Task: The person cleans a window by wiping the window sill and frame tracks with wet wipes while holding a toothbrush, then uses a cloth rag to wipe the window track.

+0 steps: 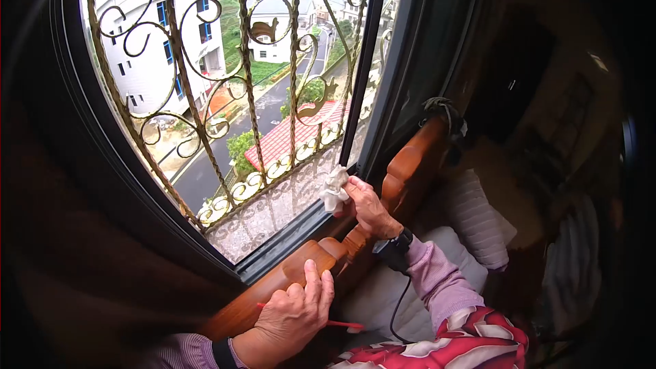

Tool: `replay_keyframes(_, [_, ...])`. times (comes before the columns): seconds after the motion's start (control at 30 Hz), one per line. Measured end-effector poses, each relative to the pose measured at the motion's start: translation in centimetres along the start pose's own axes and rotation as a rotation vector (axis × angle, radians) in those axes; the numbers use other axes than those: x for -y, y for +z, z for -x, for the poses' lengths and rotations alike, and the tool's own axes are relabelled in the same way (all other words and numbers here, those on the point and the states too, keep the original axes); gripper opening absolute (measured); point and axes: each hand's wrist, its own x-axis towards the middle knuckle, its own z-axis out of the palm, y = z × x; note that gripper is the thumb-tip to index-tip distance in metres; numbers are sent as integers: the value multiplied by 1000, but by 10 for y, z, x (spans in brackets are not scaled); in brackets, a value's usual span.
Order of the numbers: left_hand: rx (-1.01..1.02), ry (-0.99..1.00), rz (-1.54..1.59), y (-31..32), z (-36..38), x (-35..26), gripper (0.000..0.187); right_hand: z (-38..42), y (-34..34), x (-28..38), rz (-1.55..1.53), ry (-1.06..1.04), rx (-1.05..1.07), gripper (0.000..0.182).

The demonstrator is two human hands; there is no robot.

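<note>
My right hand (370,206) pinches a crumpled white cloth (334,190) at the lower right corner of the open window, by the dark window track (287,240). My left hand (290,311) rests over the carved wooden headboard (263,290), its fingertips on the wood. Under the left palm lies a thin red stick-like item (345,325), sticking out on both sides of the hand; most of it is hidden, and whether the fingers grip it is unclear.
Twisted metal window bars (247,61) stand beyond the opening, above a stone ledge (256,222). A pale pillow (476,222) and white bedding (444,253) lie at the right. A black cable (396,311) hangs from the right wrist. Outside are buildings and a road.
</note>
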Motion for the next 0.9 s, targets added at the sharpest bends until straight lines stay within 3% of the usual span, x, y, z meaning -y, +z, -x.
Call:
replay_keyframes(0.07, [-17,13,12,0,1,0,43,36,-7,-21,-208,-10,-45,25])
replay_keyframes(0.13, [25,-9,9,-2,3,-2,53,56,3,-43,-358,-57,-109,26])
replay_keyframes(0.17, [23,1,36,-3,4,0,53,58,15,-55,-364,-147,-265,28])
replay_keyframes(0.2, [22,11,64,-3,5,2,54,61,29,-49,-263,-197,-359,29])
replay_keyframes(0.27, [-11,-11,124,0,6,2,53,60,40,-33,-425,-143,-378,29])
replay_keyframes(0.33, [-5,0,160,3,5,4,53,52,50,-27,-380,-122,-418,29])
replay_keyframes(0.4, [19,21,172,5,3,5,50,46,67,-26,-79,-129,-620,30])
replay_keyframes(0.47, [-4,45,138,6,3,5,50,49,76,-29,298,-325,-722,31])
replay_keyframes(0.57, [-89,20,195,12,3,3,53,36,73,-47,592,-647,-801,26])
replay_keyframes(0.6, [-91,-20,240,14,4,2,54,35,75,-48,700,-714,-825,23])
replay_keyframes(0.67, [-172,96,249,22,8,13,58,32,75,-53,862,-685,-826,20])
replay_keyframes(0.73, [-178,27,341,-3,17,8,44,31,73,-54,782,-540,-685,19])
replay_keyframes(0.77, [4,-85,259,-29,13,1,49,19,74,-68,762,-580,-739,21])
replay_keyframes(0.8, [46,-152,254,-31,13,2,52,11,72,-73,684,-608,-753,23])
replay_keyframes(0.87, [211,-168,120,-41,7,-1,55,3,73,-75,470,-655,-724,28])
replay_keyframes(0.9, [187,-134,106,-37,8,1,56,17,75,-61,530,-646,-732,18])
